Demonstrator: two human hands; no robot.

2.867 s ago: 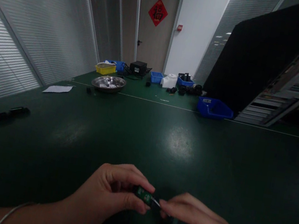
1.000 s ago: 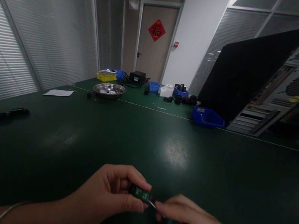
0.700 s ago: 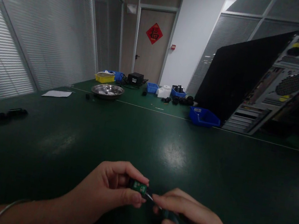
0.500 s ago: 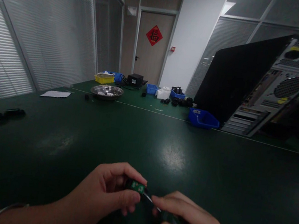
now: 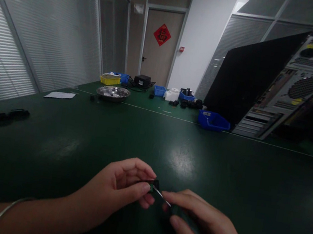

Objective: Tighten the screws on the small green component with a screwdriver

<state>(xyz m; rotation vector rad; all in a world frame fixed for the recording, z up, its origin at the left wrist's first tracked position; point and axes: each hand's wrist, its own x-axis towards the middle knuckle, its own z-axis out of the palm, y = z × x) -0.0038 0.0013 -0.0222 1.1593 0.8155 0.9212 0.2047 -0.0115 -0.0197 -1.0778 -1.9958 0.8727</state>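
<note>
The left hand point(image 5: 112, 189), fingers clamped on a small black-and-green part point(image 5: 157, 183) over the desk point(image 5: 96, 139), has just tipped the part's green face mostly out of sight. At its right end sits the tip of a metal-shafted tool point(image 5: 165, 200), gripped by the fingers of the right hand point(image 5: 210, 226), probably meeting it at a new angle

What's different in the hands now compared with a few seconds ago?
The left hand has turned the small part, so its green face is mostly hidden now. Nothing was let go: the right hand still holds the thin-shafted tool at the part. The metal dish and dark blue bin stayed put.
</note>
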